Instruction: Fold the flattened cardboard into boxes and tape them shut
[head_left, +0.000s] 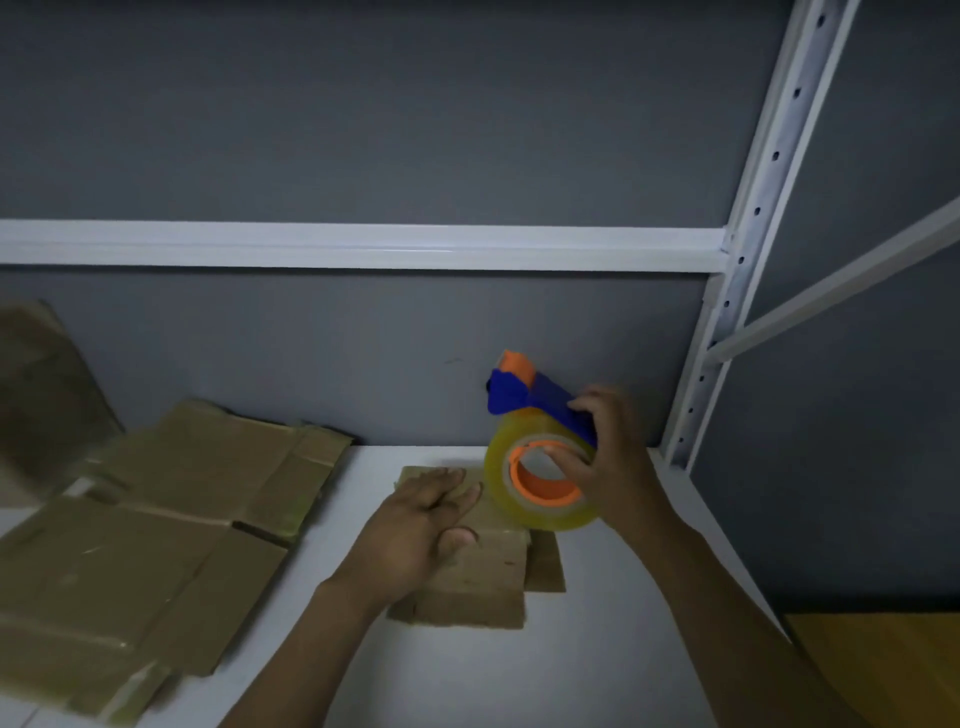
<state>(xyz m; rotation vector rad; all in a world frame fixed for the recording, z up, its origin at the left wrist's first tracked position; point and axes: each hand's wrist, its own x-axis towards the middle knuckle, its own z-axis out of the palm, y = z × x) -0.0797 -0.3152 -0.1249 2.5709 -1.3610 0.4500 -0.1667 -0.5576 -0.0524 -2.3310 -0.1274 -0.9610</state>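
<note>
A small folded cardboard box (483, 582) lies on the white shelf surface (467, 665), near its middle. My left hand (421, 525) presses flat on the box's top with straight fingers. My right hand (608, 457) grips a tape dispenser (540, 441) with a blue and orange frame and a roll of clear yellowish tape on an orange core. The roll hovers at the box's far right edge. Whether the tape touches the cardboard is hidden.
Flattened cardboard sheets (156, 530) are stacked at the left of the shelf, with another piece (41, 384) leaning on the grey back wall. A white shelf beam (363, 244) crosses above. A white perforated upright (737, 260) stands right. A yellow surface (883, 670) shows bottom right.
</note>
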